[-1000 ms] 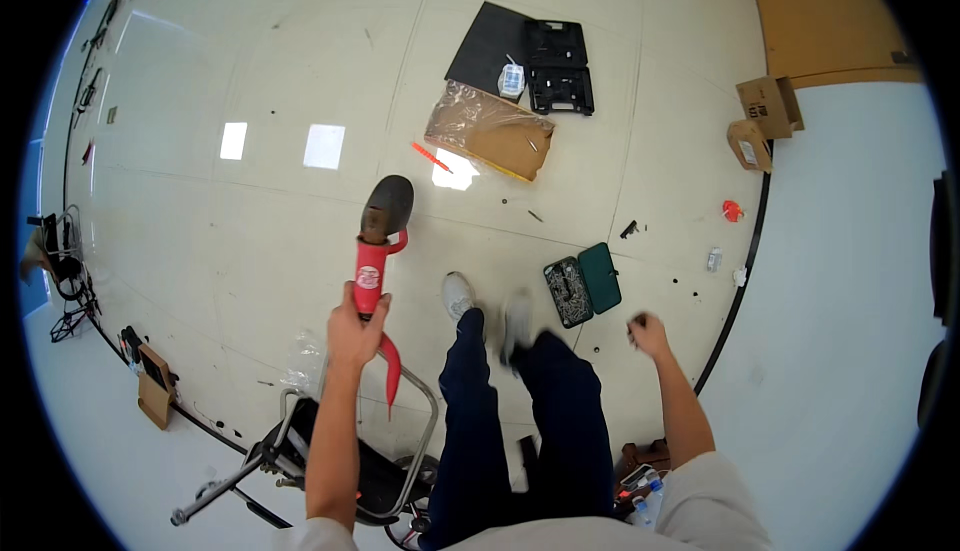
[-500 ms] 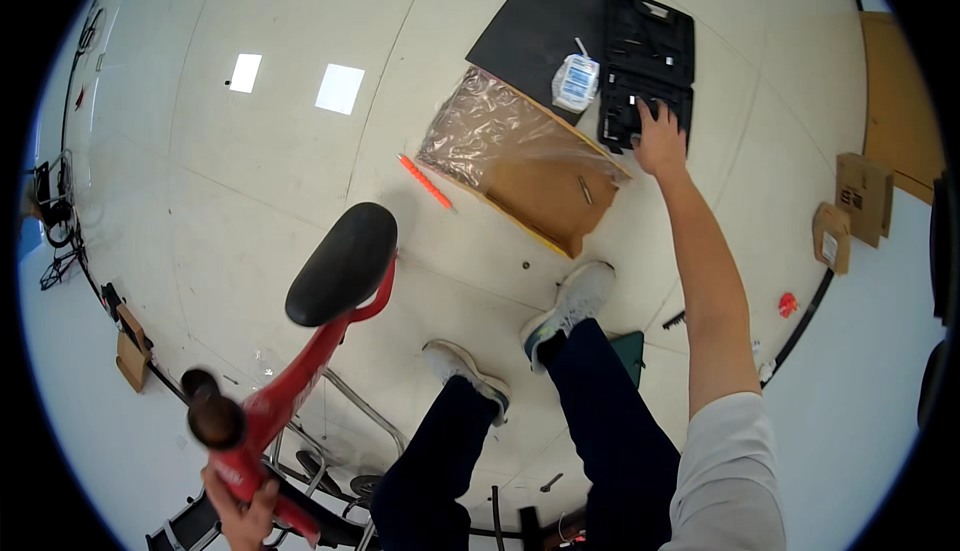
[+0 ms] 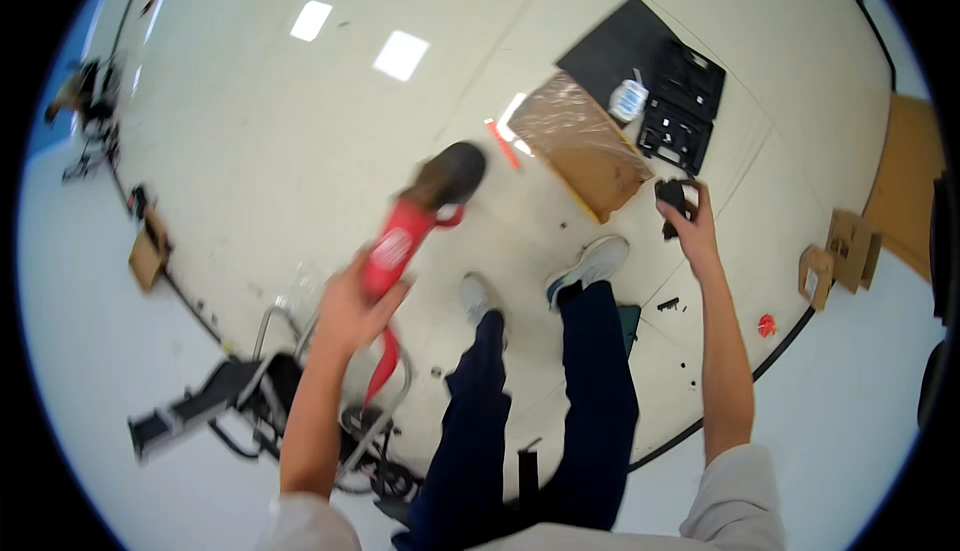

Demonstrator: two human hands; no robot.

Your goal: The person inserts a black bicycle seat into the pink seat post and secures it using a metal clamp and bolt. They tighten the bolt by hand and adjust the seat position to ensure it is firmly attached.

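Two hands are shown: our left hand (image 3: 352,303) is wrapped around a red frame (image 3: 393,241), which bears a black saddle (image 3: 464,170) at its far end; our right hand (image 3: 694,223) clasps a dark object (image 3: 669,194) of unclear kind. Just beyond this object, we see an open black case (image 3: 700,79) beside a dark mat (image 3: 610,49); to their left lies a cardboard tray (image 3: 608,173), partly under clear film (image 3: 562,116).

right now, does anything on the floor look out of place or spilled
A small black piece and a red item lie loose on the floor, seen either side of the right forearm, outside any box, so they look stray. Clear plastic also lies rumpled over part of the cardboard tray. I see no liquid spill.
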